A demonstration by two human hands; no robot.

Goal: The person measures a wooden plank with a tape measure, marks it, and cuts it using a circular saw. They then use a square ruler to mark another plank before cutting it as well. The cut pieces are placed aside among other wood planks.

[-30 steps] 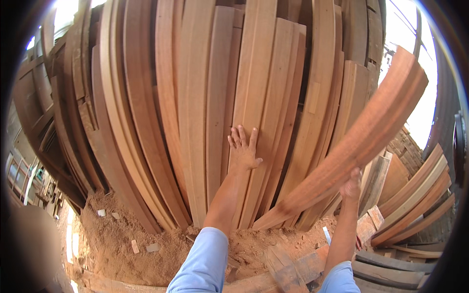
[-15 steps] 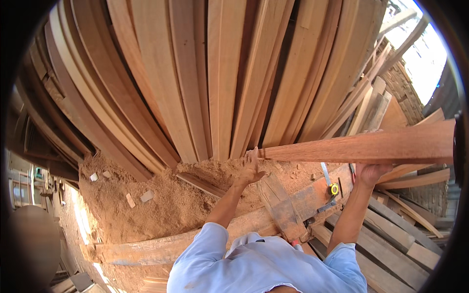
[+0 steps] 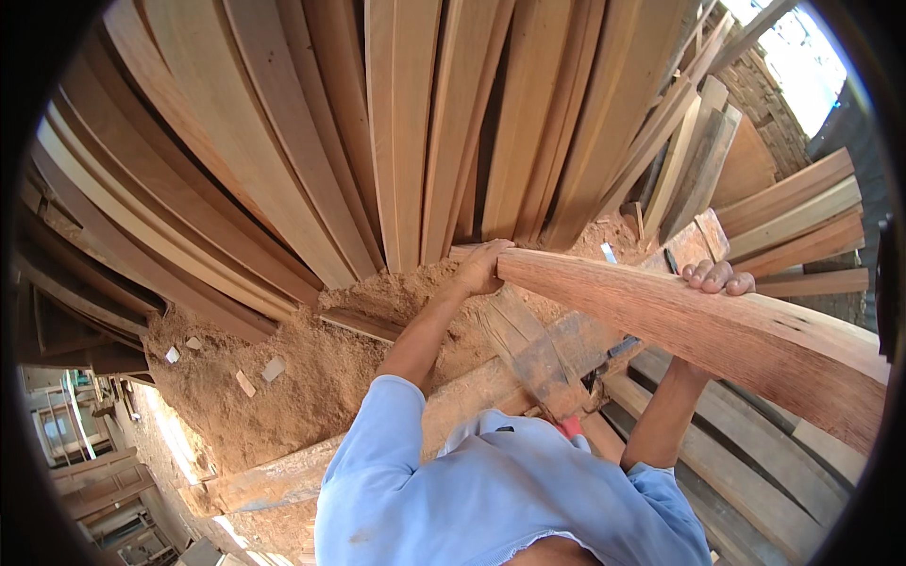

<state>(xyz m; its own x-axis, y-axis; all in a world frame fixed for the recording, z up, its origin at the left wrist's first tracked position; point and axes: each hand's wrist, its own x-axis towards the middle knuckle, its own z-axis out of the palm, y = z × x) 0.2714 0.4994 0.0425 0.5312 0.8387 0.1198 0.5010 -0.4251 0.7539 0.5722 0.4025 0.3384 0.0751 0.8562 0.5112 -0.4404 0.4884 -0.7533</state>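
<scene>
A long reddish wooden plank [image 3: 774, 358] lies across the right half of my view at waist height, held in both hands. My left hand [image 3: 481, 270] grips its far, narrower end beside the foot of the standing boards. My right hand [image 3: 720, 279] has its fingers curled over the plank's top edge farther right, the arm coming up behind it. Sawdust [image 3: 236, 377] with small offcuts lies below, and a flat board [image 3: 528, 349] sits among worn timbers under the plank.
Tall boards [image 3: 406, 132] stand in a dense row in front. More stacked lengths [image 3: 793, 208] lean at the right, and grey timbers [image 3: 736, 472] lie low beside me. Wooden frames [image 3: 104, 481] are at the far left. A thin white strip [image 3: 609, 253] lies near the boards' feet.
The plank has swung down from leaning upright to roughly horizontal. My left hand left the standing boards and took hold of the plank's end. My view has tipped downward.
</scene>
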